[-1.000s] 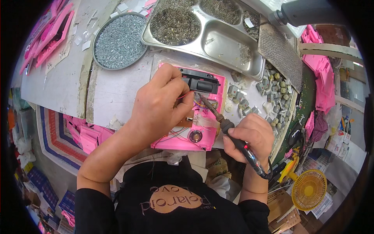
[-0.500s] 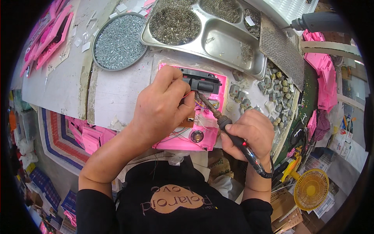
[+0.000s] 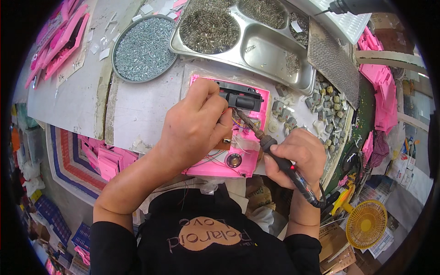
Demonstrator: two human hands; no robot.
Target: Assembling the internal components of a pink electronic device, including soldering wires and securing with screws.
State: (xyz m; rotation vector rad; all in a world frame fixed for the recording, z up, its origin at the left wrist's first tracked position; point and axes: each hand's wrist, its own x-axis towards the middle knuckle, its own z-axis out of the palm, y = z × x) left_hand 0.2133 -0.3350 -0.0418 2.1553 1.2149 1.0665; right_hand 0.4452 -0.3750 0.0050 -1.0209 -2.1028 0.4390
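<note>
A pink plastic housing (image 3: 249,169) lies in front of me with its inside facing up. A black plastic mechanism (image 3: 245,101) sits along its far side, with thin coloured wires, a partly hidden brown circuit board (image 3: 223,145) and a round metal-rimmed part (image 3: 233,160) nearer me. My left hand (image 3: 195,121) is closed over the housing's left side, pinching a thin red wire whose end shows by the fingertips. My right hand (image 3: 300,158) grips a soldering iron (image 3: 270,145) with a small red light. The iron's tip reaches the near edge of the black mechanism, close to my left fingertips.
Behind the housing stand a round tray of screws (image 3: 144,48) and a metal compartment tray (image 3: 256,68) holding springs. Small grey motor-like parts (image 3: 325,107) lie to the right. A black corded tool (image 3: 357,6) hangs at the upper right; a yellow fan (image 3: 366,224) stands lower right.
The whole scene has shifted slightly to the right in the picture. Both hands keep nearly the same place at the housing, the iron's tip still beside the left fingertips.
</note>
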